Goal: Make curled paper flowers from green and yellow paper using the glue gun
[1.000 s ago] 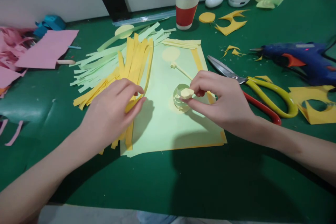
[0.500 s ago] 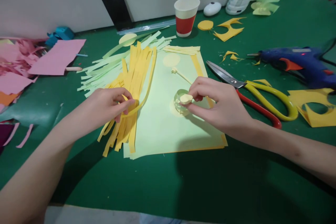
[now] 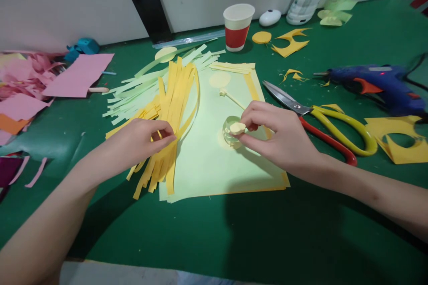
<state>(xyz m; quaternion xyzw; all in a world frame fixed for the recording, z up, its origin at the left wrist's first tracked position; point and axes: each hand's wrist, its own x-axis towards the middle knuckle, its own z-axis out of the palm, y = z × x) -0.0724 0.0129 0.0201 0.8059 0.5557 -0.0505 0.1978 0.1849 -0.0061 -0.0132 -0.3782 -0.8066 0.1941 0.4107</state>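
My left hand [image 3: 147,140] is closed, thumb and forefinger pinching a curved yellow paper strip [image 3: 192,118] at the edge of a bundle of yellow strips [image 3: 174,98]. Held between the thumb and fingers of my right hand [image 3: 276,127] is a small pale yellow paper piece [image 3: 237,128]. Right by it, a coiled light green paper ring [image 3: 228,124] stands over a pale yellow disc on the light green sheets [image 3: 207,164]. A thin pale stick with a small knobbed end [image 3: 230,96] lies beyond my right hand, partly hidden by it.
To the right lie scissors [image 3: 296,106], a blue glue gun [image 3: 374,82] and yellow paper scraps [image 3: 396,153]. A red and white paper cup [image 3: 238,26] stands at the back. Light green strips [image 3: 129,93] and pink paper [image 3: 80,75] are on the left.
My left thumb and forefinger have come closer together on the yellow strip, which has shifted slightly. My right hand stays almost still with the pale yellow piece. The whole view has tilted a little.
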